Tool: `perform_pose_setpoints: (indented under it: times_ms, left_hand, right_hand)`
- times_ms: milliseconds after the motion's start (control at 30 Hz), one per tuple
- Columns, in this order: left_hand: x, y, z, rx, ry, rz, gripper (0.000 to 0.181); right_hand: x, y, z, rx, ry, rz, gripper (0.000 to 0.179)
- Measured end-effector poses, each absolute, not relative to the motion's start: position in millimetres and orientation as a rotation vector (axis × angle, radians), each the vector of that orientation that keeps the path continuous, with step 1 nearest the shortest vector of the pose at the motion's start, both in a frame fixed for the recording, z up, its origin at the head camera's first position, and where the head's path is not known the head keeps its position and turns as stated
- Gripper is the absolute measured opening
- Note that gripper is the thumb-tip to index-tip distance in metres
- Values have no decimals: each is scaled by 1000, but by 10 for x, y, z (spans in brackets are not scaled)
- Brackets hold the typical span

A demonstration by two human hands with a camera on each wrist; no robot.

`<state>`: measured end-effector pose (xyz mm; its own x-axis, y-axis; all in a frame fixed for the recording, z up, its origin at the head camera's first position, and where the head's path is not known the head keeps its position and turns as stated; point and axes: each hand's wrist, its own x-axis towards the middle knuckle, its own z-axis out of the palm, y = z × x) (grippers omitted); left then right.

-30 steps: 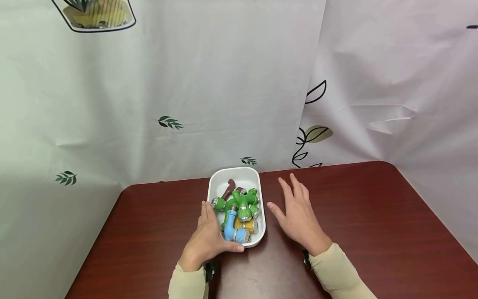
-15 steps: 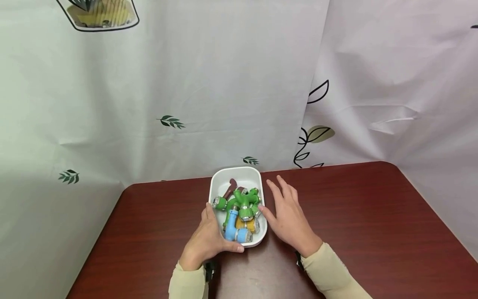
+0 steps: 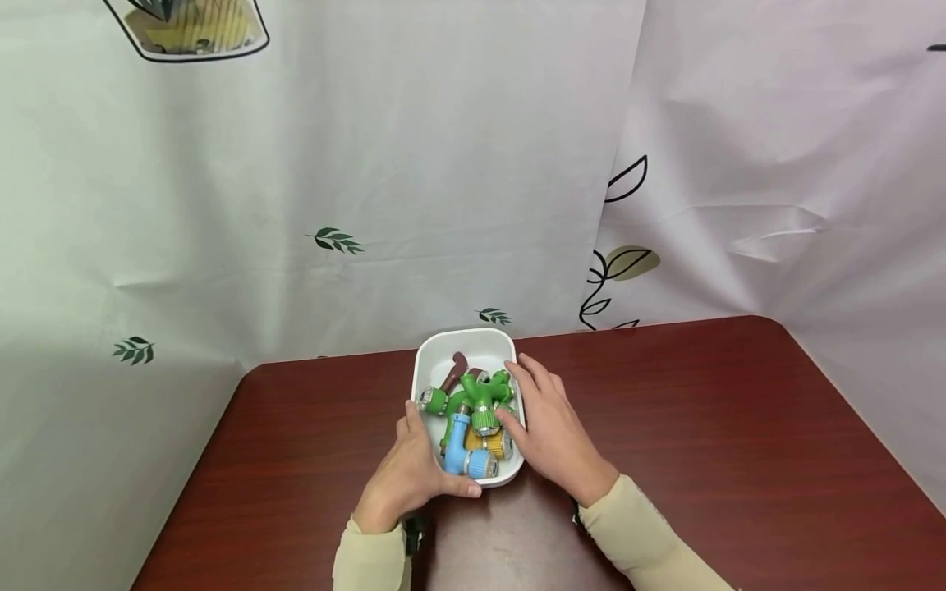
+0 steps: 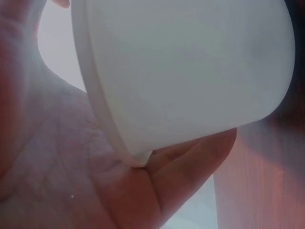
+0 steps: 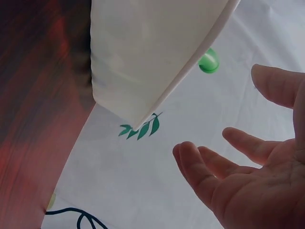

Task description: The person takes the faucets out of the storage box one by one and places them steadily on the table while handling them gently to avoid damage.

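Note:
A white plastic tub [image 3: 466, 338] holds several tap-like plastic fittings with ribbed ends. On top are a blue elbow-shaped fitting [image 3: 456, 443] and a branched green fitting [image 3: 484, 398]. A yellow fitting [image 3: 493, 444] is partly covered, and a brown one [image 3: 453, 371] lies at the back. My left hand [image 3: 405, 469] holds the tub's near-left corner, fingers along the left wall and thumb across the front; the left wrist view shows the tub wall [image 4: 190, 71] against that hand. My right hand [image 3: 550, 427] hovers at the right rim, fingers spread and gripping nothing.
The tub stands near the back edge of a dark red-brown table [image 3: 702, 427]. Behind it hangs a pale curtain [image 3: 443, 164] with leaf prints.
My right hand has moved left from beside the tub to above its right rim. The left hand and the fittings look unchanged.

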<state>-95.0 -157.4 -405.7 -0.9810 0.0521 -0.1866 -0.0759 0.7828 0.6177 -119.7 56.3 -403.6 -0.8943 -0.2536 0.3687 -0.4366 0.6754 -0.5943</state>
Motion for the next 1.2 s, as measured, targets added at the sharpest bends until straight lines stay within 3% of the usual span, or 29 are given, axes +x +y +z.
perform_pose_setpoints:
  times_ms: [1200]
  left_hand:
    - [-952,-1575,-4036,-20,2778,902,160]
  right_hand:
    - [-1288,151,-4184,737,-2730,852,68]
